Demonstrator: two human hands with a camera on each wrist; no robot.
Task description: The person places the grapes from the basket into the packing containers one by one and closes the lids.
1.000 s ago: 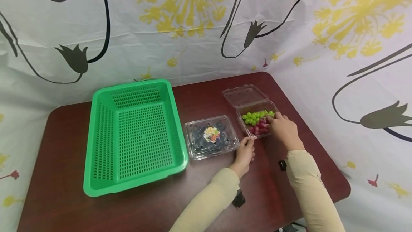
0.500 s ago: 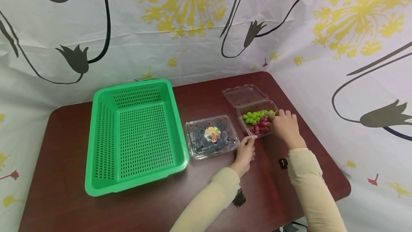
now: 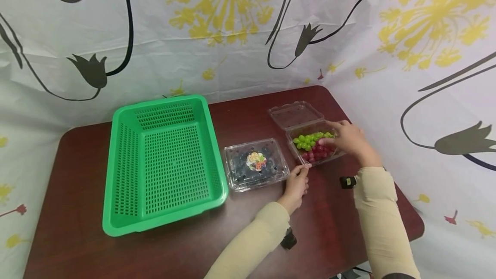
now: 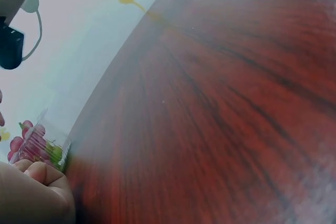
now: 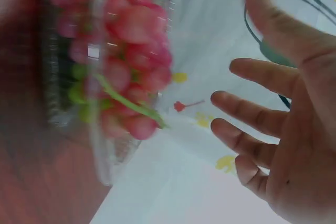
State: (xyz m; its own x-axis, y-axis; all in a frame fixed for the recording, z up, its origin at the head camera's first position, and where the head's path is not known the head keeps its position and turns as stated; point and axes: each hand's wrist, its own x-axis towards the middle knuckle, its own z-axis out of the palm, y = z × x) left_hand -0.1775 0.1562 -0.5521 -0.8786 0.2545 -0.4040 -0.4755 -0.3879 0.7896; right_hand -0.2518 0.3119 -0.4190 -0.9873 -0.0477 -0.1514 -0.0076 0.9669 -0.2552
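Note:
An open clear plastic clamshell box (image 3: 290,140) stands at the right of the table, its lid (image 3: 296,115) folded back. Inside lie a bunch of green grapes (image 3: 308,140) and a bunch of red grapes (image 3: 318,153). My left hand (image 3: 296,187) pinches the box's near front corner. Over the box's right side is my right hand (image 3: 348,137), its fingers spread and holding nothing. In the right wrist view that hand (image 5: 273,108) is apart from the red grapes (image 5: 134,51), whose green stem sticks up at the box's rim.
A closed clear box of blueberries (image 3: 242,171) with a round fruit sticker sits left of the open box. Further left stands a large green plastic basket (image 3: 164,223). A patterned white sheet (image 3: 240,68) hangs behind the dark red-brown table (image 3: 236,236).
My right hand has let go of the red grapes and drawn back to the right, its fingers opening out. The left hand has stayed at the box corner.

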